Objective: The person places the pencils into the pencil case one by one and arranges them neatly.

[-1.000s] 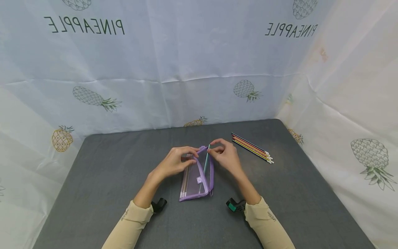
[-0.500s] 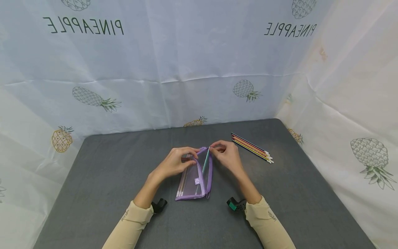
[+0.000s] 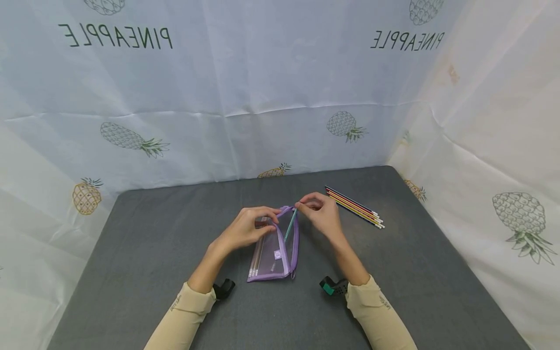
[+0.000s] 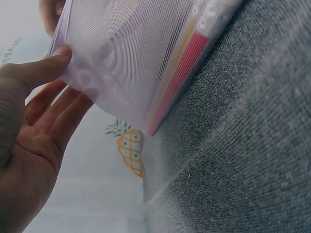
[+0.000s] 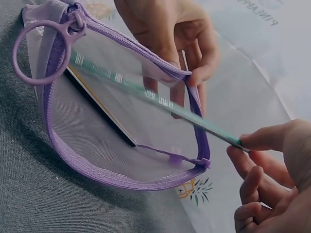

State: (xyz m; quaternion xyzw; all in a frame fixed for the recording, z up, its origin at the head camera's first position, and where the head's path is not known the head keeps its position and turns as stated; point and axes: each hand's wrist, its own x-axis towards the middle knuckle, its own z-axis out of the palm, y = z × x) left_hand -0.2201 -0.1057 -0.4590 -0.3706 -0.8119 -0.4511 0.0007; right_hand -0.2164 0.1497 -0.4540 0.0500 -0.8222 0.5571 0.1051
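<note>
Okay, purple mesh zip pouch [image 3: 270, 260] sits mid-table, mouth gaping between both hands. Left hand [image 3: 247, 227], at the pouch's 10 o'clock, pinches the rim between thumb and fingertips. Right hand [image 3: 323, 214], at its 2 o'clock, pinches the outer end of a green pencil [image 3: 290, 225] between thumb and forefinger, other fingers curled. That pencil slants through the mouth, outer end toward 1 o'clock, the rest inside the pouch. More pencils [image 3: 257, 258] lie inside, along the 9 o'clock side. Zipper ring [image 5: 14, 53] hangs off the pouch, near its 5 o'clock corner in the head view. Bundle of coloured pencils [image 3: 355, 208] lies on the dark grey table [image 3: 144, 243] at 2 o'clock from the pouch, white ends pointing to 4. Pineapple-print cloth [image 3: 262, 73] at 12, beyond the table.
</note>
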